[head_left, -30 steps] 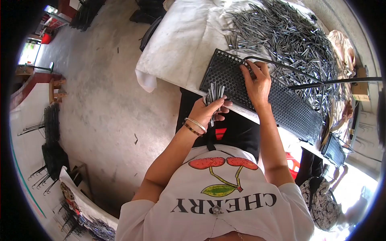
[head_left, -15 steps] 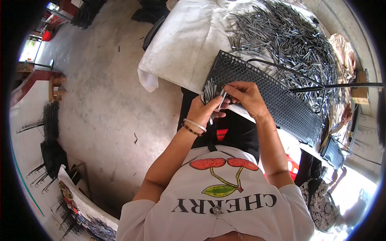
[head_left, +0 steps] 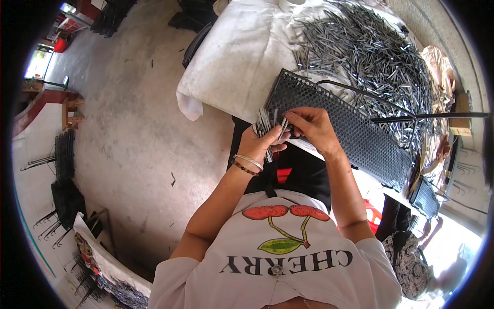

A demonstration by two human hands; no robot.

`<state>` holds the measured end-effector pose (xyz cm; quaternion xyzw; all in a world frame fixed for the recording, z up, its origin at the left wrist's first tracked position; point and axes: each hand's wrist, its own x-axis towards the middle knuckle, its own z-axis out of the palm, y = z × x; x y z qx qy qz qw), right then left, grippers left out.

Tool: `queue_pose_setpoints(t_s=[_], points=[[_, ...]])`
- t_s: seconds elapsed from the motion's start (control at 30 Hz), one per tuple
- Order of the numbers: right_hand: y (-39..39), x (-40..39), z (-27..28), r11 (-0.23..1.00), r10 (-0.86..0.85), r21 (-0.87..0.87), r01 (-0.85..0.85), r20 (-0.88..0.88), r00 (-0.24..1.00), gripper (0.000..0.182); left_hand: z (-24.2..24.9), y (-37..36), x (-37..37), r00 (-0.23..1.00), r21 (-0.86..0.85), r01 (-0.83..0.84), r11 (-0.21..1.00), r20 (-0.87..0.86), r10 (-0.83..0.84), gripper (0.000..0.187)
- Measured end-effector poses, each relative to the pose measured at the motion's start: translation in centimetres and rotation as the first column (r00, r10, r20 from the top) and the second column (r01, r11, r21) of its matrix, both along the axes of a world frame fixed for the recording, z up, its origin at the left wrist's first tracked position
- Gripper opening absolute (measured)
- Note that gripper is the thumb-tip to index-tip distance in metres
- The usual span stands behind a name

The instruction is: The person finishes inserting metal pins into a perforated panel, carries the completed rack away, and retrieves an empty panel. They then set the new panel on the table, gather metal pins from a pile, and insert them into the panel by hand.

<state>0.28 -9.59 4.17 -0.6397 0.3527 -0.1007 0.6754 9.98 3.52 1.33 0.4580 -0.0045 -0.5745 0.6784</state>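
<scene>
My left hand (head_left: 252,146), with a bangle and a beaded bracelet at the wrist, is closed round a bundle of thin grey metal strips (head_left: 263,122). The strips fan out above the thumb and their lower ends show beneath the fingers. Close beside it, my right hand (head_left: 318,129) pinches a single metal strip (head_left: 284,125) between thumb and fingertips, against the left fingers. Just beyond both hands is a black perforated metal panel (head_left: 339,123), lying slanted along the table's edge.
A large heap of similar strips (head_left: 370,56) covers the far right of the cloth-covered table (head_left: 231,67). A thin black bar (head_left: 437,116) crosses above the heap. A white cup (head_left: 292,5) stands at the far edge. Another person (head_left: 411,262) is at lower right.
The view has tilted slightly, bringing the white cup into sight. Both hands stay together, with small shifts of the fingers and of the strips in the bundle.
</scene>
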Motion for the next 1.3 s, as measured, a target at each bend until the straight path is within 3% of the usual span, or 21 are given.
queue_pose_setpoints(t_s=[0.2,0.47,0.6,0.67,0.8,0.93,1.03,1.17,1.2,1.3], points=[[-1.2,0.9,0.6,0.980,-0.136,-0.137,0.147,0.085,0.987,0.021,-0.7,-0.3,0.6,0.999,0.012,-0.045,0.999,-0.014,0.045,0.028],[-1.3,1.6,0.0,0.998,0.030,-0.056,-0.029,0.011,0.999,0.022,-0.4,-0.5,0.8,0.997,0.034,0.061,0.998,0.048,-0.063,0.021],[-1.5,1.2,0.5,0.975,-0.146,-0.166,0.150,0.036,0.989,0.021,-0.5,-0.5,0.7,0.997,0.051,-0.073,0.996,-0.012,0.074,0.024],[-2.4,1.3,0.5,0.911,-0.288,-0.271,0.310,0.118,0.950,0.020,-0.1,0.2,0.7,1.000,0.069,-0.016,0.998,0.015,0.015,0.023],[-4.1,2.9,-0.4,0.819,-0.301,-0.394,0.416,0.321,0.898,0.016,-1.0,1.3,-0.3,0.996,0.109,0.085,0.990,0.011,-0.087,0.019],[-4.8,4.2,-1.7,0.701,-0.226,-0.639,0.317,0.222,0.948,0.016,-0.2,1.0,-0.5,0.995,0.086,0.059,0.995,0.080,-0.066,0.018],[-4.9,5.0,-2.7,0.552,-0.131,-0.772,0.314,0.292,0.948,0.014,-0.9,0.8,-0.5,0.997,0.107,0.051,0.993,0.048,-0.057,0.019],[-4.4,5.4,-2.8,0.510,-0.086,-0.818,0.267,0.261,0.962,0.011,-1.7,0.8,-0.5,0.995,0.157,0.096,0.983,0.001,-0.098,0.020],[-4.6,5.5,-3.5,0.420,-0.016,-0.869,0.261,0.280,0.960,0.012,-1.7,0.8,-0.6,0.995,0.146,0.099,0.984,0.002,-0.100,0.020],[-3.9,5.5,-2.9,0.328,-0.017,-0.927,0.182,0.186,0.982,0.012,-1.6,0.8,-0.6,0.995,0.117,0.094,0.989,0.004,-0.096,0.020]])
